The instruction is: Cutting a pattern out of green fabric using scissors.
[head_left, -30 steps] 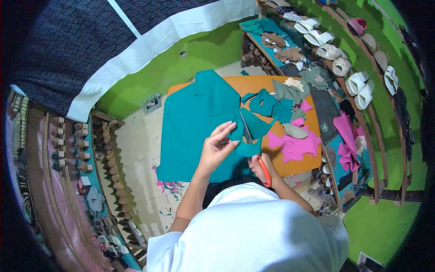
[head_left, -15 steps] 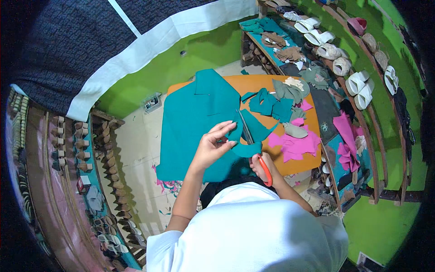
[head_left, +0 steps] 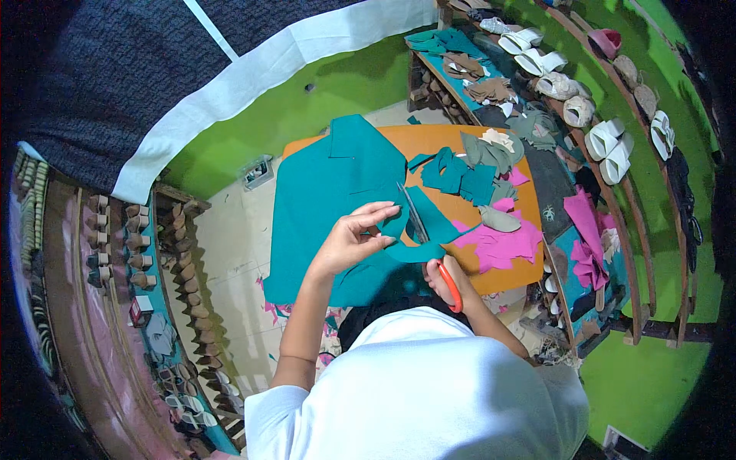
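Note:
A large teal sheet of material [head_left: 322, 192] covers the left part of the orange table. My right hand [head_left: 443, 280] grips red-handled scissors [head_left: 451, 285], whose blades point up and away over the sheet's right part. Beside the blades, my left hand [head_left: 360, 236] pinches the edge of a curved teal piece [head_left: 418, 254] between thumb and fingers. That piece loops round toward the scissors' handles. Whether it is fully separate from the sheet I cannot tell. A teal flap [head_left: 441, 217] lies just right of the blades.
Teal cut pieces [head_left: 452, 175], grey-green pieces [head_left: 491, 153] and pink pieces [head_left: 502, 244] lie on the orange table [head_left: 506, 282] to the right. Slatted racks with white sandals [head_left: 609, 149] stand beyond. Shoe lasts [head_left: 192, 299] line a rack at left; scraps litter the floor.
My left forearm has shifted slightly left, and the fingers remain at the curved piece. A wider gap now shows orange table between the blades and that piece. The scissors have barely moved.

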Demonstrator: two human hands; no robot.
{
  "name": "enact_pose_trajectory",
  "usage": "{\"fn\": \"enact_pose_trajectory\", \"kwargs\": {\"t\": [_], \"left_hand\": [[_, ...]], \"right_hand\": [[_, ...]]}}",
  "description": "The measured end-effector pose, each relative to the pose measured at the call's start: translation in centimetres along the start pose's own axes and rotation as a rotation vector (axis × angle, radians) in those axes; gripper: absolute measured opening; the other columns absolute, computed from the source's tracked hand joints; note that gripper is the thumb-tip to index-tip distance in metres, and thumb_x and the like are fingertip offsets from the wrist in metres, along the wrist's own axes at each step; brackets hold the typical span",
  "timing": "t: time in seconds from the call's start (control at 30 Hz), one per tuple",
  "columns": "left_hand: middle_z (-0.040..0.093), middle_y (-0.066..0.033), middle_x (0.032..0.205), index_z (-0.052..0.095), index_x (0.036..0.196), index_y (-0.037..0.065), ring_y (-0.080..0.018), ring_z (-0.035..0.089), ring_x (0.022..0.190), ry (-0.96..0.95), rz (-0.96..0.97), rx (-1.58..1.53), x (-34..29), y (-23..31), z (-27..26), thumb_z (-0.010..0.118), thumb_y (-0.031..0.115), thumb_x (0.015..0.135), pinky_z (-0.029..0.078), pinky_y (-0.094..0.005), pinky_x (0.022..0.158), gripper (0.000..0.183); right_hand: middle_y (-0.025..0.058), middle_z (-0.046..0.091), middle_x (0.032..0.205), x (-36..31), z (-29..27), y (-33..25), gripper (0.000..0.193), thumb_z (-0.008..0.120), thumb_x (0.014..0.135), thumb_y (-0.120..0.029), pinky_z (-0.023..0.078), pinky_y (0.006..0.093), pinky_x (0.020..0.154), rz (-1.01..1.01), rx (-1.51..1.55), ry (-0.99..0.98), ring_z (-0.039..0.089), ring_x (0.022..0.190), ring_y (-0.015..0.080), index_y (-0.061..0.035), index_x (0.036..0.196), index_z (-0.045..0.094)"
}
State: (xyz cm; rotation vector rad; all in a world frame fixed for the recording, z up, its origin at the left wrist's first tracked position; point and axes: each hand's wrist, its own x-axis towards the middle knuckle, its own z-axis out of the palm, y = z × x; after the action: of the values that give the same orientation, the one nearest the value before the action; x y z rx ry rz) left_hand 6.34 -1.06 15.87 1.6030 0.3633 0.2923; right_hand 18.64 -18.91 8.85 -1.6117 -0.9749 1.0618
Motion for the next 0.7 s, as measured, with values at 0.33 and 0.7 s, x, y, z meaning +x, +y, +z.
{"fn": "enact_pose_trajectory", "kwargs": {"t": [0.33, 0.7], "left_hand": [[0.044, -0.0046, 0.115, 0.051, 0.111, 0.008, -0.0043, 0.046, 0.075, 0.010, 0.037, 0.006, 0.3, 0.5, 0.2, 0.057, -0.002, 0.070, 0.041, -0.0173, 0.061, 0.042], [0.045, -0.0050, 0.113, 0.051, 0.111, 0.009, -0.0078, 0.048, 0.078, -0.033, 0.003, 0.108, 0.3, 1.0, 0.3, 0.055, -0.004, 0.069, 0.043, -0.0211, 0.063, 0.045]], "right_hand": [[-0.0004, 0.038, 0.054, 0.0, 0.0, -0.6, 0.060, 0.029, 0.076, -0.064, 0.029, 0.0203, 0.036, 0.030, 0.060, -0.021, 0.036, 0.043, 0.0053, -0.0052, 0.070, 0.041], [0.0010, 0.041, 0.051, 0.1, -0.2, 1.0, 0.062, 0.026, 0.079, -0.060, 0.030, 0.0245, 0.039, 0.011, -0.169, -0.010, 0.039, 0.045, 0.0097, -0.0034, 0.062, 0.042]]}}
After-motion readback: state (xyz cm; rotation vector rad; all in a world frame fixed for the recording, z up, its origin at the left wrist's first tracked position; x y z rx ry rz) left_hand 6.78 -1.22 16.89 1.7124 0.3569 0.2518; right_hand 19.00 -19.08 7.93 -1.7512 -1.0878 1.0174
